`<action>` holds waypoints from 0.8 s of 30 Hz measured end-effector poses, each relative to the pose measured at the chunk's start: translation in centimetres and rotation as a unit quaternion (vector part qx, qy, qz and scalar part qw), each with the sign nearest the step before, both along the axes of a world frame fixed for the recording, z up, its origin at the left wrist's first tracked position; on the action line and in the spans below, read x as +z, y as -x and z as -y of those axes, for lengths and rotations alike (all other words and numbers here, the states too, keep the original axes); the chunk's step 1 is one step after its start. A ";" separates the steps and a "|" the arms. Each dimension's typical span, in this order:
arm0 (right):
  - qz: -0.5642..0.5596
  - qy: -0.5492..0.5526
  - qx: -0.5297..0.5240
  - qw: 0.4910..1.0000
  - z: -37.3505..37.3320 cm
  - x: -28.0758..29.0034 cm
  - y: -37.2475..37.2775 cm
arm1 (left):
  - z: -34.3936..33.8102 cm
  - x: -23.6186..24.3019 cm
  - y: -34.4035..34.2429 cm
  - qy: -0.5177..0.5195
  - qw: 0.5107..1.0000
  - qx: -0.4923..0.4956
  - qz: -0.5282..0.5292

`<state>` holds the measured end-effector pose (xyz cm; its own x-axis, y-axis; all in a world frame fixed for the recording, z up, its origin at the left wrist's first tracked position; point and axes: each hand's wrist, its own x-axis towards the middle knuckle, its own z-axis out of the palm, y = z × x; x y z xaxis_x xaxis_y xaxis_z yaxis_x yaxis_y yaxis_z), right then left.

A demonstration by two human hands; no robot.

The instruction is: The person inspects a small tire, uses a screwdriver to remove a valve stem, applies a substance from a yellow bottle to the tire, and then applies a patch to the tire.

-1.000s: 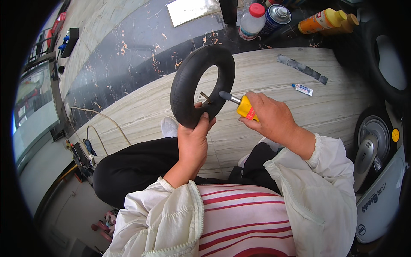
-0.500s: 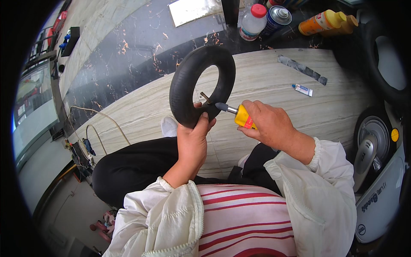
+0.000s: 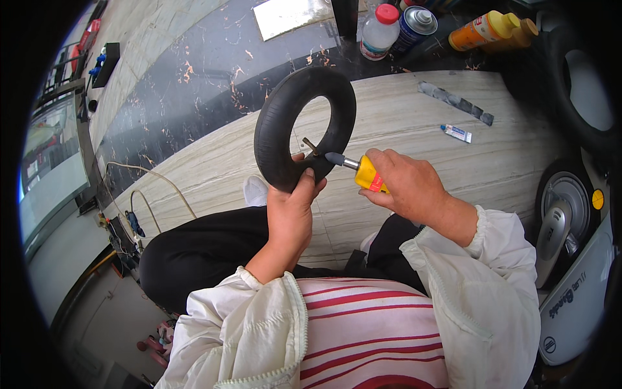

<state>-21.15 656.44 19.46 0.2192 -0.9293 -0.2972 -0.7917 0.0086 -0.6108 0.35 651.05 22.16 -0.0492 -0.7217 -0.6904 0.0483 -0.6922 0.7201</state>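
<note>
A small black inner tube (image 3: 275, 123) is held up before me, gripped at its lower side by my left hand (image 3: 295, 204), thumb in front. Its metal valve stem (image 3: 310, 145) juts into the ring's opening. My right hand (image 3: 408, 185) is wrapped round a yellow rotary grinder (image 3: 368, 175) with a grey, bullet-shaped grinding tip (image 3: 335, 158). The tip meets the tube's face just right of the valve base; whether it presses on the rubber or only hovers there, I cannot tell.
On the floor beyond lie a strip of patches (image 3: 455, 102) and a small glue tube (image 3: 456, 133). Farther back are a red-capped bottle (image 3: 380, 34), a spray can (image 3: 416, 27) and a yellow bottle (image 3: 476, 32). A scooter wheel (image 3: 565, 204) stands at right; a cable (image 3: 159, 176) crosses at left.
Very little differs. The inner tube has tilted slightly to the left, and the grinder's tip has shifted a few pixels with it. Both hands keep their grips.
</note>
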 end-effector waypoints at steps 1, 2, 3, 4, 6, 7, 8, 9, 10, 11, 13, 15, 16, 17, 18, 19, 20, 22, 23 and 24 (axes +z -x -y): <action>0.015 -0.010 0.014 1.000 0.0 0.0 0.1 | 0.0 0.0 0.0 -0.005 1.000 -0.003 0.001; 0.002 0.008 -0.008 1.000 0.1 -0.1 0.1 | 0.0 0.1 0.0 -0.006 1.000 -0.003 0.003; -0.001 0.018 -0.018 1.000 0.1 -0.1 0.2 | -0.1 0.1 0.0 -0.006 1.000 -0.002 0.006; -0.007 0.035 -0.037 0.999 0.2 -0.2 0.3 | -0.1 0.1 0.0 -0.006 1.000 -0.009 0.003; 0.000 0.009 -0.036 0.999 0.2 -0.2 0.4 | -0.1 0.1 0.0 -0.003 1.000 -0.017 0.001; -0.003 -0.003 -0.043 0.999 0.2 -0.2 0.4 | 0.0 0.1 0.0 -0.001 1.000 -0.021 0.001; 0.002 0.001 -0.032 0.999 0.1 -0.1 0.3 | 0.0 0.1 0.0 0.003 1.000 -0.024 0.002; 0.003 0.004 -0.025 1.000 0.1 -0.1 0.3 | 0.0 0.1 0.0 0.008 1.000 -0.024 0.004; 0.012 -0.001 -0.008 1.000 0.1 0.0 0.3 | 0.0 0.1 0.0 0.008 1.000 -0.026 0.002; -0.001 0.012 -0.030 0.999 0.1 0.0 0.4 | 0.0 0.1 0.1 0.009 1.000 -0.026 0.003; -0.016 0.047 -0.066 0.997 0.3 0.0 0.4 | -0.1 0.2 0.1 0.011 1.000 -0.024 0.003; -0.006 0.031 -0.045 0.998 0.3 0.0 0.4 | -0.1 0.2 0.1 0.013 1.000 -0.021 0.000; -0.003 0.035 -0.041 0.999 0.4 0.1 0.3 | -0.1 0.2 0.2 0.018 1.000 -0.025 0.002; 0.002 0.033 -0.042 0.999 0.4 0.1 0.3 | 0.0 0.3 0.2 0.024 0.999 -0.030 0.004; 0.008 0.031 -0.043 0.999 0.3 0.2 0.2 | 0.0 0.3 0.2 0.030 0.999 -0.032 0.008; 0.017 0.014 -0.032 0.999 0.4 0.2 0.3 | 0.0 0.3 0.2 0.032 0.999 -0.034 0.008; 0.007 0.027 -0.051 0.998 0.4 0.3 0.3 | 0.0 0.4 0.2 0.035 0.999 -0.035 0.009; -0.010 0.045 -0.079 0.996 0.6 0.3 0.5 | -0.1 0.4 0.3 0.044 0.998 -0.037 0.010; 0.003 0.017 -0.064 0.998 0.6 0.4 0.4 | -0.1 0.4 0.4 0.051 0.998 -0.038 0.011; 0.014 0.013 -0.059 0.998 0.6 0.5 0.4 | -0.2 0.4 0.4 0.057 0.997 -0.040 0.012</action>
